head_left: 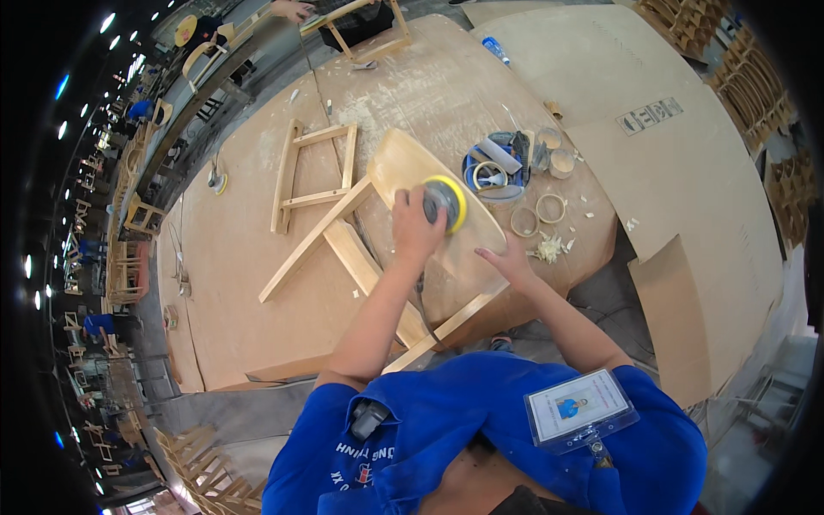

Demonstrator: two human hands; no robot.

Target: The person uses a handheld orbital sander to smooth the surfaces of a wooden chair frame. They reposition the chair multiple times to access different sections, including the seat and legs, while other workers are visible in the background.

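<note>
My left hand (417, 230) is wrapped over the grey body of a round orbital sander (448, 204) with a yellow pad. The pad lies against the broad curved wooden panel (393, 156) of an unpainted chair, which rests tipped over on the covered table. Its long wooden legs and rails (316, 245) reach out toward the left and toward my body. At the panel's near right edge, my right hand (512, 263) grips it, thumb on the face and the other fingers mostly hidden. The sander's cord (419, 300) hangs down below my left wrist.
Left of the chair lies a wooden frame (283, 176). A blue basket of tools and tape (498, 194) stands right, near small jars (561, 163), tape rolls (550, 208) and wood shavings (549, 249). Another sander (218, 178) sits far left. A co-worker's hand (292, 10) shows at the top.
</note>
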